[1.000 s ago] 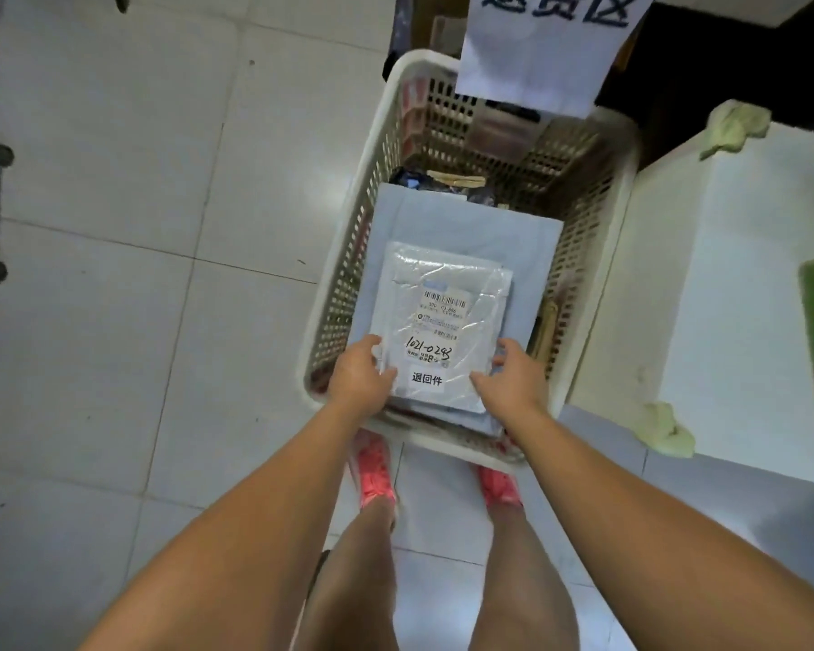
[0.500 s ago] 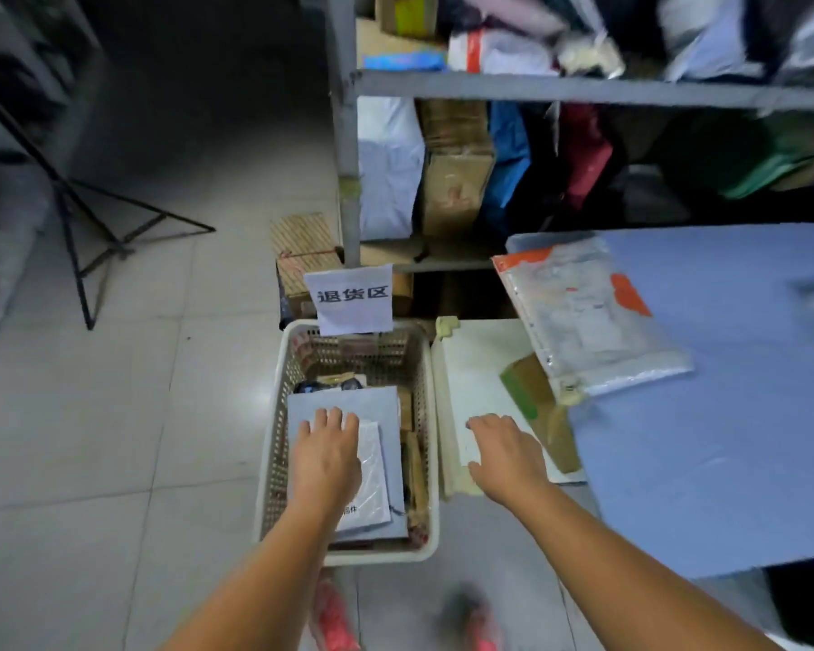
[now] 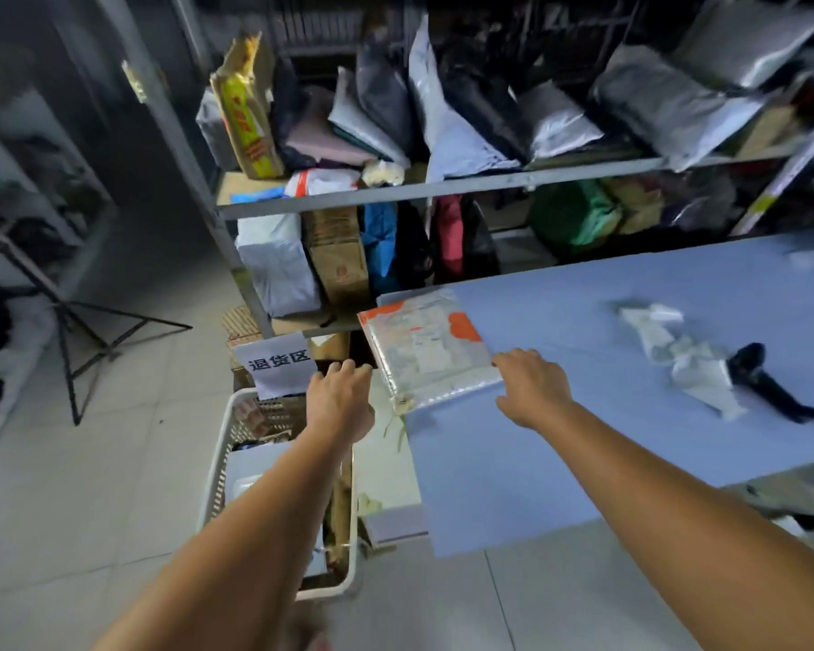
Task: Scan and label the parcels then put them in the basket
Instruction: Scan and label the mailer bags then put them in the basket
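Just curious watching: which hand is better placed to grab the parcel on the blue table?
Probably the right hand: its fingertips reach the parcel; the left hand hangs over the basket.

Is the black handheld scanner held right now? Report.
No, the black handheld scanner lies on the blue tabletop, apart from the left hand and the right hand.

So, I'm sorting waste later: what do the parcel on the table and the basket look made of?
The parcel looks like a glossy plastic mailer: silvery, wrinkled sheen. The basket looks like rigid off-white moulded plastic: perforated lattice walls, thick rim.
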### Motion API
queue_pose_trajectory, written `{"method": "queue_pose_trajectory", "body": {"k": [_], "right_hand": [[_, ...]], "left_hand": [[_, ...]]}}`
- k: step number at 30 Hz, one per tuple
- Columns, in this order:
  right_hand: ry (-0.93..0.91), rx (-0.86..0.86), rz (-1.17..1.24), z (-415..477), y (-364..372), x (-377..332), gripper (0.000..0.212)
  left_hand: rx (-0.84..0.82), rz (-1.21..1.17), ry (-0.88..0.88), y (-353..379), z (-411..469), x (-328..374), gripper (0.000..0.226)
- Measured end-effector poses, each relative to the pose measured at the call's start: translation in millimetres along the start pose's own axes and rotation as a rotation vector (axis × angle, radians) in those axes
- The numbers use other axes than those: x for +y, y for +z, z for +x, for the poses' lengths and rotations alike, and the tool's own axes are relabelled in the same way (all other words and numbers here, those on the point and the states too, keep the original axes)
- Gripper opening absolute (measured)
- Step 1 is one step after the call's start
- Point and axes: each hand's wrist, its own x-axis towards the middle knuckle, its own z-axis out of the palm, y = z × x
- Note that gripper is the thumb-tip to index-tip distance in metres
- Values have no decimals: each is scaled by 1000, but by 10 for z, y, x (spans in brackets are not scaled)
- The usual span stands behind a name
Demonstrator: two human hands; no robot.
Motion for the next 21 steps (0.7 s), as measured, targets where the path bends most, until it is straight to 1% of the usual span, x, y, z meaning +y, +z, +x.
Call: {"method": "queue_pose_trajectory", "body": {"k": [4, 7, 14, 17, 21], "right_hand": [[0, -2, 31, 82, -71, 386, 45], [-20, -19, 53, 279, -47, 529, 49], [-61, -115, 66, 1065, 179, 639, 42], [-60, -179, 76, 1428, 338, 624, 45], [-57, -251, 136, 1882, 621, 565, 50]], "left_hand": [[-34, -4, -4, -111, 119, 402, 46], [-59, -12, -57, -77, 289, 525, 43], [-158, -70, -166, 325, 908, 449, 36], [-221, -132, -198, 548, 1166, 413, 42], [-290, -234, -306, 842, 1475, 370, 32]]}}
